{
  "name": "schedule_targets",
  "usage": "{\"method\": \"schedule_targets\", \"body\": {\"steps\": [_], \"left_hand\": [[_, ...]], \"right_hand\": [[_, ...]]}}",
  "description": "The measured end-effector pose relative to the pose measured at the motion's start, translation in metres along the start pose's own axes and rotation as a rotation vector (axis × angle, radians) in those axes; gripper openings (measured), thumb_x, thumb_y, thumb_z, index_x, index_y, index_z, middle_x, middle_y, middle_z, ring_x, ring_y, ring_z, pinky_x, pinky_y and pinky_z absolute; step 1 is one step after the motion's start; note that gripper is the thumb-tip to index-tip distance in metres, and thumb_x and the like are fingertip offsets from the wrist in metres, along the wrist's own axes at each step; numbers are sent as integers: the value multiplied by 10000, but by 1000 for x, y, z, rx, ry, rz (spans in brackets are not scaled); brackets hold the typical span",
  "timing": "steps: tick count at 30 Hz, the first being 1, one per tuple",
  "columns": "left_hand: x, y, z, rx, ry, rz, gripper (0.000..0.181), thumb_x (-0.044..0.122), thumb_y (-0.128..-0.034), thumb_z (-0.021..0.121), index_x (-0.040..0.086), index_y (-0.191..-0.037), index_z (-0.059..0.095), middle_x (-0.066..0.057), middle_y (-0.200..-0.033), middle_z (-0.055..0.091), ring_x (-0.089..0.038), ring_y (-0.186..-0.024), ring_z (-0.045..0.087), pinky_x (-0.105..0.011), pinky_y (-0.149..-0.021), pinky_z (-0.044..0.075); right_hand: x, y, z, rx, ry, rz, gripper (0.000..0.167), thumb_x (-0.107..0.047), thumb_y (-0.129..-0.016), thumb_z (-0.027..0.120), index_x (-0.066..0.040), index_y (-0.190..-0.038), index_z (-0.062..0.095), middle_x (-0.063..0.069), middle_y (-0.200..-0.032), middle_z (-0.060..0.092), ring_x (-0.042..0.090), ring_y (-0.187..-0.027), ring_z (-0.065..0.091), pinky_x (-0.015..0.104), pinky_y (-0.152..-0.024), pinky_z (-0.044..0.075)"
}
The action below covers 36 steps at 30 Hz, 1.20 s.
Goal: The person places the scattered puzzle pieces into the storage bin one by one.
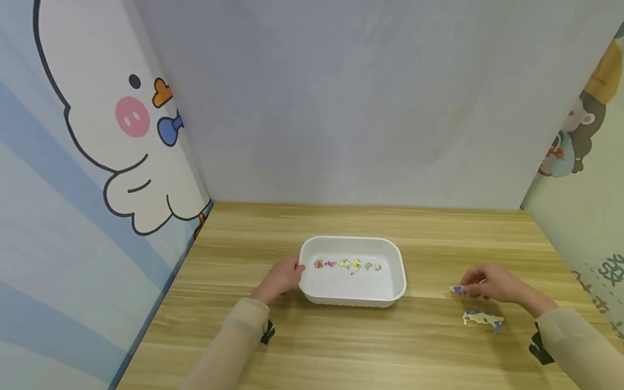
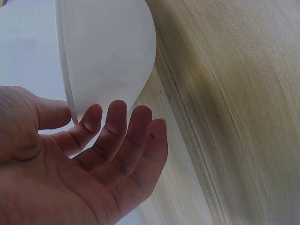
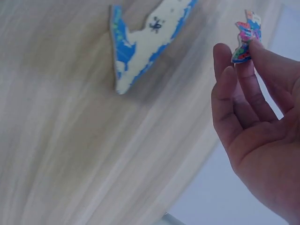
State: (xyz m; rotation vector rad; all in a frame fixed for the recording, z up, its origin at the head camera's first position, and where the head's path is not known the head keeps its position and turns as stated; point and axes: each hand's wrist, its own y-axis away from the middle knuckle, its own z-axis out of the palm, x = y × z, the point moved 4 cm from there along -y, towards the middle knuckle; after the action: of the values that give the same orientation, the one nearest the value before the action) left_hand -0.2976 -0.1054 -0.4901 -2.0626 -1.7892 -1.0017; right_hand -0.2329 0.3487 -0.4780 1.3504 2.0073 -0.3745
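Observation:
My left hand pinches the left rim of a white plastic tray, thumb inside and fingers outside the wall. Several small, flat, irregular pieces, one of them pale yellow, lie in a row inside the tray. To the right of the tray, my right hand holds a small colourful puzzle-like piece between thumb and fingers, above the table. Nearer to me lies a longer cream and blue piece, flat on the wood; the right wrist view shows a dark mark on it.
The wood-grain table reaches back to a plain grey panel. A panel with a cartoon duck borders the left side, and a printed green panel borders the right.

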Motion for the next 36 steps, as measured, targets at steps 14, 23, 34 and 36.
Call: {"method": "schedule_targets", "body": {"steps": [14, 23, 34, 36], "left_hand": [[0, -2, 1, 1, 1, 11, 276, 241, -1012, 447, 18, -1083, 593, -78, -779, 539, -203, -623, 513, -306, -490, 455], [-2, -3, 3, 5, -7, 7, 270, 253, -1012, 448, 27, -1054, 588, -79, -757, 530, -201, -597, 507, -297, -476, 444], [1, -1, 2, 5, 29, 10, 280, 244, -1014, 451, 5, -1075, 583, -78, -749, 539, -191, -596, 510, -290, -491, 439], [1, -1, 2, 7, 35, 6, 273, 241, -1014, 453, 6, -1063, 584, -78, -744, 540, -190, -598, 513, -289, -495, 440]], "right_hand": [[-58, -33, -14, 58, 115, -39, 77, -114, -897, 670, -60, -924, 717, -16, -810, 680, 149, -714, 630, 309, -615, 505], [-95, -61, -10, 43, 151, -65, 54, -118, -890, 681, -98, -904, 729, -59, -759, 653, 143, -683, 605, 302, -575, 498], [-120, -102, 13, 92, 151, -87, 62, -32, -860, 694, -23, -913, 726, -4, -803, 679, 134, -722, 623, 308, -635, 513], [-124, -110, 19, 91, 144, -85, 79, -10, -856, 688, -8, -928, 722, 14, -825, 684, 143, -739, 626, 313, -654, 518]]}}
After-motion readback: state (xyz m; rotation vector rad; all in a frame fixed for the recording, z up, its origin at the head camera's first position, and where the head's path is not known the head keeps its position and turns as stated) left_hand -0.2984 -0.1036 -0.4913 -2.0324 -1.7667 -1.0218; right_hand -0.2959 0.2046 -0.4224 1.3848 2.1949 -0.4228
